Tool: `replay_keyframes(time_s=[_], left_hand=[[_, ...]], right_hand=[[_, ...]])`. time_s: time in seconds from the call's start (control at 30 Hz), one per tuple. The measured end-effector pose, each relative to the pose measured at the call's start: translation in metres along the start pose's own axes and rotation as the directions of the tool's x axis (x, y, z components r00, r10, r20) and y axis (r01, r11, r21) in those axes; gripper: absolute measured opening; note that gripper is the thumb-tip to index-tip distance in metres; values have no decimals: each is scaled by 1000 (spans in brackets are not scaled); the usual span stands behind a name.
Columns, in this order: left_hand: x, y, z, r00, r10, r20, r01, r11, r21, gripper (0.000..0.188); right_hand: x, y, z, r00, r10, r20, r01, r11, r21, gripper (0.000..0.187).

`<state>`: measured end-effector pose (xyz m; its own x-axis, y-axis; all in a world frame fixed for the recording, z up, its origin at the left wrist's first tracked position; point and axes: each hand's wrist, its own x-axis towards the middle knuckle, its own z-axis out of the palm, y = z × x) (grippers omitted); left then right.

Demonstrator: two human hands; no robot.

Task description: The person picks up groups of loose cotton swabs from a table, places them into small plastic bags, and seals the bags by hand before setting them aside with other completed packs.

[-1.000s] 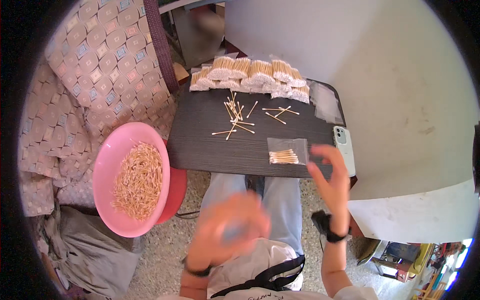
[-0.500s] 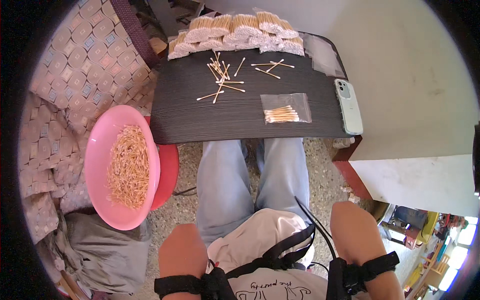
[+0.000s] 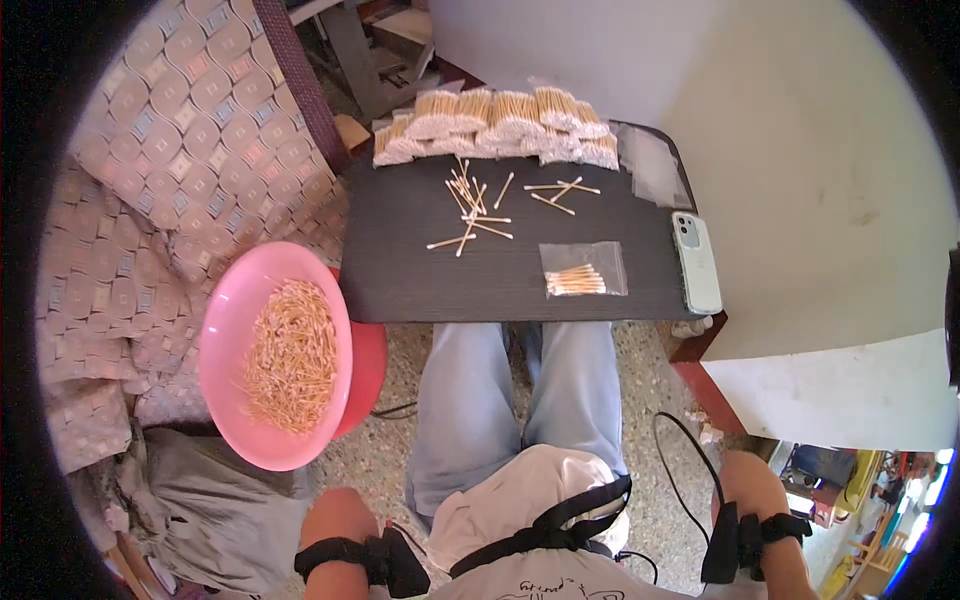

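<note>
Neither of my hands shows. Only a rounded, bare part of my left arm (image 3: 340,520) and of my right arm (image 3: 752,482) comes in at the lower edge, each with a black strap around it. Both arms are well apart from the dark table (image 3: 400,290). On the table lies a clear plastic zip bag (image 3: 612,262) holding several cotton swabs (image 3: 576,281). Loose cotton swabs (image 3: 468,190) are scattered behind it to the left, and a few more (image 3: 565,190) lie farther right. Small bundles of packed cotton swabs (image 3: 495,125) are stacked along the far edge.
A pink basin (image 3: 225,350) full of loose cotton swabs rests on a red stool (image 3: 370,375) at the left. Flat clear bags (image 3: 655,170) and a phone (image 3: 697,262) lie at the table's right side. Patterned fabric (image 3: 110,290) covers the left; a wall (image 3: 800,200) stands right.
The whole view has shifted, so the table and basin appear lower and farther right. My arms sit lower and wider apart in the picture. The swabs and bag keep their places on the table.
</note>
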<state>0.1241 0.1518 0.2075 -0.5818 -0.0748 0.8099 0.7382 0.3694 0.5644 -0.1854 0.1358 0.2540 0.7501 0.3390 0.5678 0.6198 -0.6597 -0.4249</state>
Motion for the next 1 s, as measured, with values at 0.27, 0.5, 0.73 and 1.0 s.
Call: replay_keyframes(time_s=[0.27, 0.5, 0.73, 1.0], left_hand=[[11, -12, -18, 998, 49, 51, -50, 999, 20, 18], [0, -69, -27, 966, 107, 235, -32, 952, -305, 17], [-67, -118, -18, 769, -618, -160, 630, 776, 32, 10], [-107, -166, -68, 547, -508, -666, 837, 300, 458, 15]], right_hand=[[-12, 20, 4, 1000, -20, -2, 20, 998, 65, 43], [-30, 80, 36, 933, 286, -219, -202, 919, 340, 18], [-86, 129, 63, 403, 854, -328, -909, 416, -34, 22], [-149, 211, 4, 143, 846, -514, -923, -74, -377, 62]])
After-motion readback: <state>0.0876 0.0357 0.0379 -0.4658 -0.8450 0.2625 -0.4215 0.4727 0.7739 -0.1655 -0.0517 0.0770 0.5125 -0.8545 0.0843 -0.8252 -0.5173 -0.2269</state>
